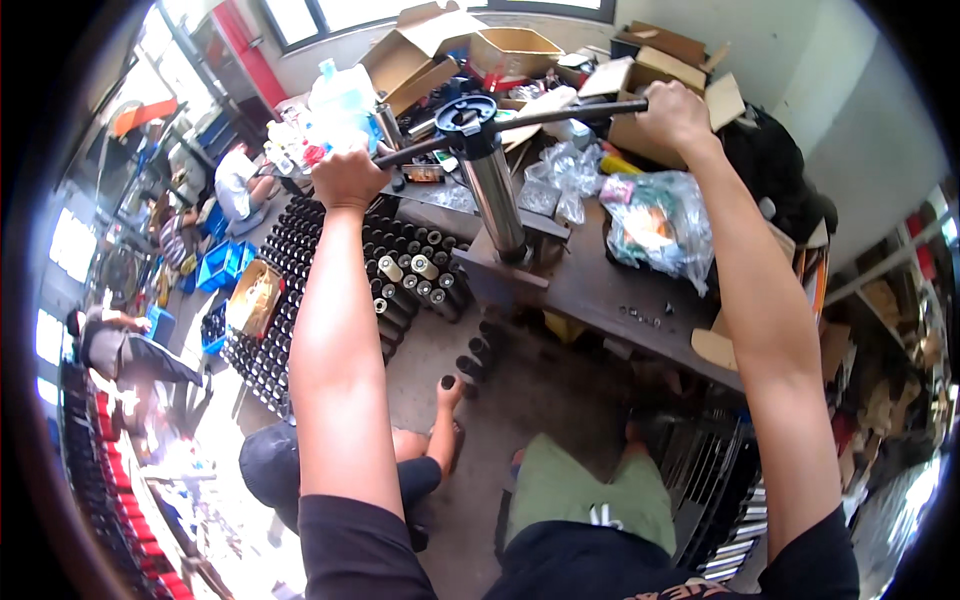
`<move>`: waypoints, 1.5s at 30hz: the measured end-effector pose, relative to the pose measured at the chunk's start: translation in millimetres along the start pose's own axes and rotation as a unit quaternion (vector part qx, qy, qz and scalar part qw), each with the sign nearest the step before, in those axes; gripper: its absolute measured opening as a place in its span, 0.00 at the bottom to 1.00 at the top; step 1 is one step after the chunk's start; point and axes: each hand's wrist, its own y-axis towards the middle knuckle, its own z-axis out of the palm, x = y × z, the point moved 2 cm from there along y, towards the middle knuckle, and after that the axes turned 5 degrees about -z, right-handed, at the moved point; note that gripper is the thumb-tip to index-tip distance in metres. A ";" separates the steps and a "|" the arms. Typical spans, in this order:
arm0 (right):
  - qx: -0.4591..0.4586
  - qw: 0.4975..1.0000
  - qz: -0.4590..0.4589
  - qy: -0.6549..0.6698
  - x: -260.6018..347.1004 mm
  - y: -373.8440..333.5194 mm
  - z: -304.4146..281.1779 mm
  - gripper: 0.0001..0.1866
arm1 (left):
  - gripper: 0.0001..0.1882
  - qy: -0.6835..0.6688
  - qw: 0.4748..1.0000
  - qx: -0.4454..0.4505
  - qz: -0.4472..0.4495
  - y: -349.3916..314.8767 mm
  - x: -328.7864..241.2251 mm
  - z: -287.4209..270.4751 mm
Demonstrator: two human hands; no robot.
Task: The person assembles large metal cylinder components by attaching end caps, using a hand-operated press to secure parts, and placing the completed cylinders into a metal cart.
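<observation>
My left hand [347, 180] is closed around the left end of a long dark bar [570, 113] with a round slotted head in its middle. My right hand [677, 115] grips the bar's other end, higher and farther right. Both arms are stretched out. The bar's round head sits on top of a shiny metal cylinder [493, 190], which stands upright, slightly tilted. Its lower end is held at a steel clamping fixture [500, 275] on the bench edge.
Clear plastic bags [655, 225] and cardboard boxes [660, 75] crowd the workbench [600, 285]. Many dark cylinders [330, 240] stand in rows on the floor at left. A crouching co-worker in a dark cap [268, 465] is close by, one hand on a small black cylinder [447, 383].
</observation>
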 end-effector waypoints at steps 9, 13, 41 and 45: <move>-0.045 0.997 0.051 -0.035 8.8 -46.8 -17.4 0.19 | 0.22 0.027 0.998 0.037 0.039 27.8 10.3 68.1; -0.050 0.996 0.076 -0.016 22.3 -76.7 -23.9 0.18 | 0.23 0.042 0.996 0.051 0.060 40.3 23.2 84.9; 0.064 0.950 0.115 0.283 -227.6 -206.9 159.8 0.15 | 0.45 0.223 0.683 0.640 0.273 48.4 -195.2 -45.4; 0.088 0.864 0.288 0.404 -124.5 -351.6 192.4 0.18 | 0.43 0.055 0.752 0.657 0.017 -8.6 -136.0 -130.7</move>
